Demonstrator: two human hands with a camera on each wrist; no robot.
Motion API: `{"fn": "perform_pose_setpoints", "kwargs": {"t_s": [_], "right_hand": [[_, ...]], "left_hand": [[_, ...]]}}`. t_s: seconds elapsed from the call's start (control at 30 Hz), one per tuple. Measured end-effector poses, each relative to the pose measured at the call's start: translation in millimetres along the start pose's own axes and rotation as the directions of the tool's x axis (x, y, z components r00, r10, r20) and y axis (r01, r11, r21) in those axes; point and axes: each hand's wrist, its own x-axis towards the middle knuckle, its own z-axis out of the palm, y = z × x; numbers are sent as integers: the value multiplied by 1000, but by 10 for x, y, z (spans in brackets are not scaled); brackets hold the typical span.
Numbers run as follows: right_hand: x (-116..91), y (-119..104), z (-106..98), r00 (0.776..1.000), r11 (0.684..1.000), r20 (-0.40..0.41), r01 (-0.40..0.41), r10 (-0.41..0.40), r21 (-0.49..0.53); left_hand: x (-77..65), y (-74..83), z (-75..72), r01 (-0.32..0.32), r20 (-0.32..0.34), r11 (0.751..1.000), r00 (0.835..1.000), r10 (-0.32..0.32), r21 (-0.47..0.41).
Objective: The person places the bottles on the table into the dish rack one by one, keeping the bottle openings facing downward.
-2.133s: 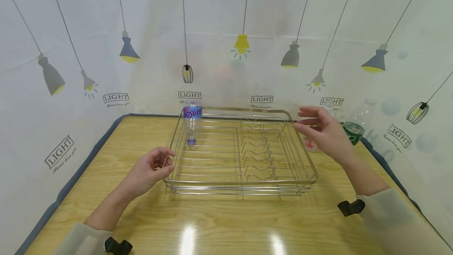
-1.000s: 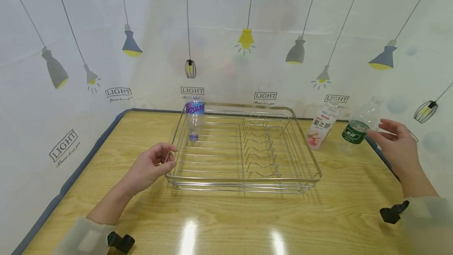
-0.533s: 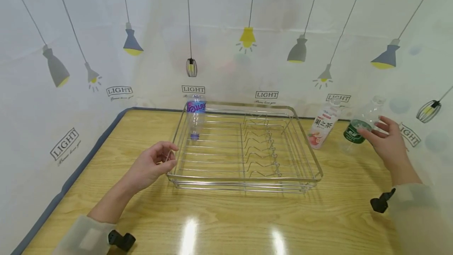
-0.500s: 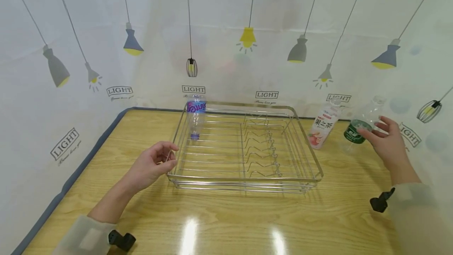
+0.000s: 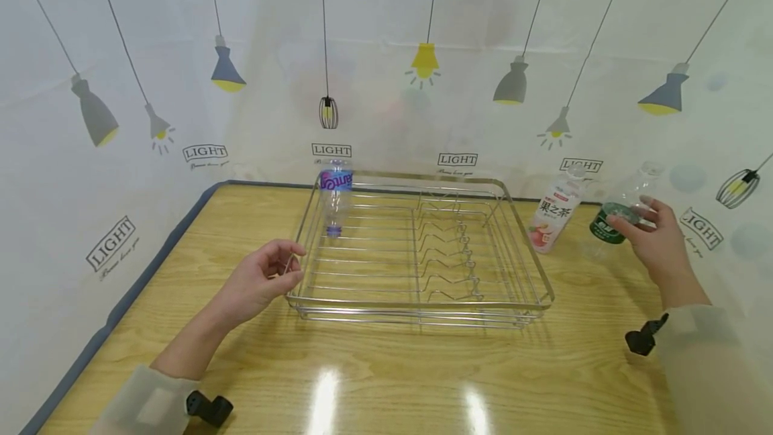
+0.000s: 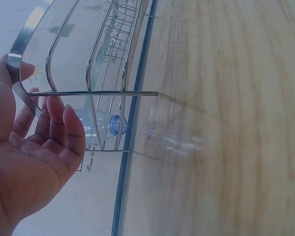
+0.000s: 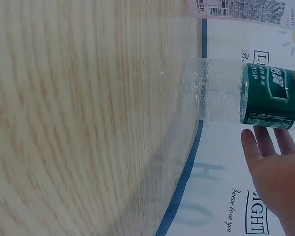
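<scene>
A metal wire dish rack (image 5: 417,267) stands on the wooden table. My left hand (image 5: 262,280) grips its front left corner; in the left wrist view, the thumb (image 6: 27,70) lies against the flat rim band and the fingers curl below. At the right, my right hand (image 5: 658,240) is around a clear plastic bottle (image 5: 611,222) with a green label. Its thumb is on the label, its fingers pass behind in the right wrist view (image 7: 270,96), and the bottle stands upright on the table. Inside the rack's back left corner, a clear bottle with a purple-blue label (image 5: 335,197) stands upside down, cap down.
Between the rack and the green-labelled bottle stands a pink and white drink bottle (image 5: 552,217). Wire dividers (image 5: 449,254) fill the rack's right part. A cloth wall (image 5: 386,52) printed with lamps closes off the table's back and sides, with a blue edging (image 5: 139,274).
My right hand has left the rack's right side, moved right past the pink and white bottle and closed in on the green-labelled bottle. My left hand has stayed at the rack's corner.
</scene>
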Motion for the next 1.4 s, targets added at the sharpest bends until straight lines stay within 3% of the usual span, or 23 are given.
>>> {"fn": "perform_pose_setpoints", "kwargs": {"t_s": [0.33, 0.57, 0.97, 1.13, 1.4], "right_hand": [[-76, 36, -54, 1000, 999, -5, 25, -26, -44], [-169, 74, -137, 994, 993, -3, 109, -109, -47], [-385, -162, -171, 978, 977, -14, 208, -209, -57], [-531, -368, -113, 955, 955, -12, 294, -295, -33], [-731, -730, 53, 890, 890, 14, 456, -456, -6]], "left_hand": [[-3, 8, -2, 1, 3, 1000, 1000, -1, 1], [0, 15, 1, -1, 3, 1000, 1000, 1, -5], [1, -17, -3, 15, 5, 1000, 1000, -15, 19], [-3, -11, -11, 14, 9, 999, 1000, -14, 47], [-14, 4, -27, 11, -42, 994, 999, -7, 110]]}}
